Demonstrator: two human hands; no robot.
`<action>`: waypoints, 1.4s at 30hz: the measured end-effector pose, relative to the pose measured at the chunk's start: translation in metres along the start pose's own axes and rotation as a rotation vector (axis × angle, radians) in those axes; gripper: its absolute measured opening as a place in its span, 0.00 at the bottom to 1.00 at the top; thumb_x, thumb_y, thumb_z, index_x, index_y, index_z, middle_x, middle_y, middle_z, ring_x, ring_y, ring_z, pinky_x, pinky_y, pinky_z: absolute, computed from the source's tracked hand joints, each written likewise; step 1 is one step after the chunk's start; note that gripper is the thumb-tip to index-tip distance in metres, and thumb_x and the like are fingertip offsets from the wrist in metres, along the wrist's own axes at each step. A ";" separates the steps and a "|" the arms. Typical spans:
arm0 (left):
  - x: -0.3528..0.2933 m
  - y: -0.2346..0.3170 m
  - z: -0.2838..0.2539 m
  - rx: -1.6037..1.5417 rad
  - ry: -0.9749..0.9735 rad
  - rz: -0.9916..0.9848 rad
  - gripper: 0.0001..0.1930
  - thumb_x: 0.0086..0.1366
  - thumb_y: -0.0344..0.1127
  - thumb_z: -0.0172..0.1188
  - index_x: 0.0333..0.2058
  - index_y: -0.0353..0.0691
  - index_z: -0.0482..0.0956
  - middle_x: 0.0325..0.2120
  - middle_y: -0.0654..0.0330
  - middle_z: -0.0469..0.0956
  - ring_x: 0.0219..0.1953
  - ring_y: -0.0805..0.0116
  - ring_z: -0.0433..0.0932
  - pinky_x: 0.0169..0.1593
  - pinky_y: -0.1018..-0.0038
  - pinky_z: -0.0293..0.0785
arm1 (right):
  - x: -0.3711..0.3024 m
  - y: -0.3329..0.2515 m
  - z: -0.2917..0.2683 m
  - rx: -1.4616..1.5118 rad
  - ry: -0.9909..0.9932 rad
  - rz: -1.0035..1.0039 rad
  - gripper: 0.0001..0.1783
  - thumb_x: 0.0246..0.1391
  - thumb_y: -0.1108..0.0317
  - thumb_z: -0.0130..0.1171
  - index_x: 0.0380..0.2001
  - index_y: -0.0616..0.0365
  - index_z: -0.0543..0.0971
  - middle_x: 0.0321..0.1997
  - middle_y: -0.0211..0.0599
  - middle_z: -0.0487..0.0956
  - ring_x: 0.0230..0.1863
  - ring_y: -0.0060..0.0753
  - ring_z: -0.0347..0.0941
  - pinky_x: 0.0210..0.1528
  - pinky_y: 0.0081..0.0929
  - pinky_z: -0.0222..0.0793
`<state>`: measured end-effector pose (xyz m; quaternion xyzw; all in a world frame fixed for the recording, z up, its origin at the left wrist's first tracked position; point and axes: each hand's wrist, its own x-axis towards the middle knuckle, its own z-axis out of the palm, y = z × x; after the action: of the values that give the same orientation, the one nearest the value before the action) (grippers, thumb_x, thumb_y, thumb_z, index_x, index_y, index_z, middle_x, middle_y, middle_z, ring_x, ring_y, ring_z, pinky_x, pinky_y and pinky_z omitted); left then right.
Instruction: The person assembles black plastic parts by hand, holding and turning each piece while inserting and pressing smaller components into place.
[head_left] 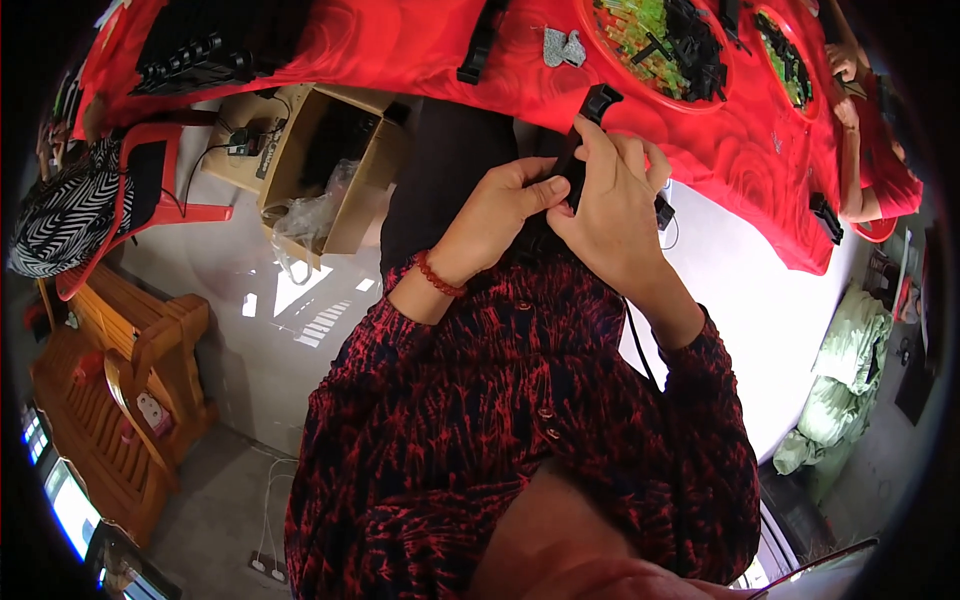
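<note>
A long black plastic piece [598,101] with a flared end slants up between my two hands, just off the table's near edge. My left hand [505,210], a red beaded bracelet on its wrist, pinches the lower part between thumb and fingers. My right hand [608,195] curls around the piece from the other side, its fingers bent over it. The palms and fingers hide much of the piece's lower half. A similar black piece [483,42] lies on the table beyond my hands.
A red-covered table [430,60] carries a red basin [655,95] of black and green-yellow small parts, and black pieces [195,60] stacked at the left. A cardboard box [350,220] with clear plastic stands at lower left. Another person's arm [848,150] is at right, near a second basin [806,112].
</note>
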<state>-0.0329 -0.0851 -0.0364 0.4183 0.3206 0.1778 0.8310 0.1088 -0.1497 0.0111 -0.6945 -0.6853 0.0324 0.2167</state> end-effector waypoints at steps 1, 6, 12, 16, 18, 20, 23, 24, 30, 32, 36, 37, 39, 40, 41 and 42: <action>-0.001 -0.001 0.001 -0.038 0.021 0.009 0.24 0.71 0.37 0.57 0.58 0.22 0.68 0.40 0.61 0.79 0.43 0.77 0.75 0.49 0.79 0.71 | 0.000 0.000 0.000 -0.001 0.005 -0.005 0.44 0.36 0.70 0.67 0.61 0.61 0.65 0.42 0.37 0.76 0.51 0.42 0.67 0.61 0.47 0.48; -0.004 0.002 -0.001 -0.038 -0.027 -0.029 0.29 0.71 0.39 0.57 0.61 0.21 0.64 0.40 0.60 0.78 0.42 0.78 0.74 0.48 0.80 0.70 | -0.002 -0.002 -0.003 -0.014 -0.006 0.004 0.43 0.36 0.71 0.66 0.61 0.61 0.65 0.44 0.39 0.75 0.52 0.43 0.67 0.63 0.49 0.47; -0.006 0.003 0.003 -0.226 -0.002 -0.153 0.30 0.72 0.41 0.56 0.63 0.25 0.62 0.41 0.63 0.78 0.39 0.80 0.74 0.43 0.81 0.69 | 0.000 -0.002 -0.016 0.006 -0.121 -0.040 0.38 0.44 0.75 0.61 0.62 0.62 0.66 0.51 0.44 0.75 0.59 0.44 0.66 0.68 0.51 0.45; -0.002 -0.002 -0.004 -0.307 -0.013 -0.144 0.25 0.72 0.41 0.55 0.60 0.30 0.67 0.39 0.69 0.77 0.38 0.83 0.73 0.43 0.82 0.69 | 0.001 -0.002 -0.026 0.129 -0.124 0.006 0.32 0.48 0.74 0.58 0.59 0.63 0.69 0.51 0.46 0.77 0.60 0.45 0.66 0.65 0.50 0.49; -0.003 0.000 0.001 -0.336 0.000 -0.138 0.23 0.72 0.40 0.55 0.59 0.31 0.69 0.39 0.70 0.77 0.37 0.84 0.73 0.42 0.83 0.69 | 0.001 -0.003 -0.027 0.207 -0.155 0.027 0.32 0.49 0.74 0.58 0.60 0.63 0.69 0.52 0.47 0.76 0.60 0.46 0.66 0.65 0.50 0.50; -0.003 -0.001 0.005 -0.364 0.012 -0.131 0.21 0.72 0.40 0.56 0.57 0.32 0.70 0.38 0.72 0.77 0.37 0.85 0.72 0.42 0.84 0.69 | 0.002 -0.005 -0.023 0.137 -0.096 0.011 0.31 0.49 0.76 0.57 0.60 0.64 0.69 0.52 0.48 0.76 0.61 0.46 0.66 0.66 0.47 0.50; -0.002 -0.006 0.002 -0.349 -0.041 -0.048 0.22 0.72 0.39 0.56 0.59 0.32 0.69 0.41 0.69 0.78 0.40 0.83 0.75 0.44 0.84 0.71 | 0.002 -0.010 -0.021 0.186 -0.057 0.024 0.30 0.50 0.78 0.56 0.60 0.64 0.69 0.53 0.49 0.76 0.58 0.47 0.68 0.63 0.43 0.57; -0.004 0.001 0.002 -0.367 -0.037 -0.049 0.22 0.72 0.39 0.56 0.59 0.32 0.69 0.42 0.67 0.78 0.42 0.81 0.75 0.46 0.83 0.71 | 0.001 -0.009 -0.022 0.186 -0.058 0.023 0.30 0.50 0.78 0.56 0.60 0.64 0.69 0.53 0.49 0.76 0.58 0.47 0.68 0.63 0.43 0.57; -0.012 0.013 -0.008 -0.281 -0.089 -0.016 0.22 0.74 0.41 0.51 0.58 0.31 0.71 0.45 0.54 0.79 0.40 0.70 0.78 0.46 0.74 0.74 | 0.005 0.014 -0.032 0.611 0.220 0.268 0.21 0.61 0.79 0.51 0.58 0.63 0.70 0.54 0.42 0.79 0.58 0.34 0.72 0.62 0.29 0.63; -0.013 0.012 -0.010 -0.312 -0.139 -0.024 0.22 0.74 0.42 0.49 0.58 0.30 0.71 0.45 0.53 0.79 0.40 0.70 0.78 0.46 0.74 0.74 | 0.009 0.024 -0.029 0.574 0.281 0.249 0.20 0.62 0.79 0.51 0.58 0.63 0.70 0.54 0.42 0.79 0.58 0.33 0.73 0.62 0.29 0.63; -0.017 0.013 -0.009 -0.330 -0.199 -0.020 0.23 0.75 0.42 0.45 0.58 0.28 0.70 0.46 0.50 0.78 0.40 0.69 0.78 0.46 0.73 0.74 | 0.009 0.026 -0.028 0.553 0.324 0.238 0.19 0.63 0.78 0.50 0.58 0.63 0.70 0.55 0.43 0.78 0.58 0.32 0.72 0.62 0.28 0.62; -0.017 0.015 -0.008 -0.331 -0.199 -0.020 0.23 0.75 0.42 0.45 0.58 0.28 0.70 0.46 0.50 0.78 0.40 0.69 0.78 0.46 0.73 0.74 | 0.009 0.025 -0.027 0.576 0.319 0.241 0.20 0.64 0.78 0.49 0.58 0.64 0.69 0.55 0.44 0.78 0.59 0.33 0.72 0.62 0.28 0.62; -0.018 0.018 -0.008 -0.310 -0.239 -0.021 0.23 0.74 0.41 0.44 0.58 0.26 0.69 0.46 0.49 0.78 0.38 0.69 0.78 0.45 0.73 0.76 | 0.011 0.025 -0.023 0.569 0.336 0.248 0.20 0.67 0.74 0.48 0.60 0.65 0.68 0.57 0.44 0.77 0.59 0.31 0.71 0.63 0.27 0.62; -0.019 0.019 -0.008 -0.310 -0.239 -0.021 0.23 0.74 0.41 0.44 0.58 0.26 0.69 0.46 0.49 0.78 0.38 0.69 0.78 0.45 0.73 0.76 | 0.013 0.025 -0.021 0.562 0.354 0.254 0.20 0.69 0.70 0.47 0.62 0.65 0.68 0.59 0.44 0.75 0.60 0.29 0.70 0.63 0.26 0.62; -0.020 0.021 -0.008 -0.287 -0.254 -0.024 0.23 0.74 0.40 0.43 0.57 0.26 0.70 0.45 0.49 0.79 0.37 0.68 0.79 0.44 0.74 0.76 | 0.014 0.028 -0.019 0.562 0.354 0.255 0.20 0.69 0.70 0.47 0.62 0.65 0.68 0.59 0.44 0.75 0.60 0.29 0.70 0.63 0.26 0.62; -0.021 0.022 -0.009 -0.263 -0.269 -0.028 0.23 0.74 0.40 0.43 0.56 0.25 0.70 0.45 0.49 0.79 0.36 0.68 0.79 0.42 0.74 0.77 | 0.015 0.031 -0.018 0.654 0.331 0.290 0.21 0.71 0.66 0.45 0.62 0.66 0.67 0.60 0.45 0.75 0.60 0.31 0.71 0.62 0.27 0.64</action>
<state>-0.0555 -0.0792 -0.0148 0.3215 0.1865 0.1493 0.9163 0.1447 -0.1386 0.0201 -0.6744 -0.4894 0.1668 0.5271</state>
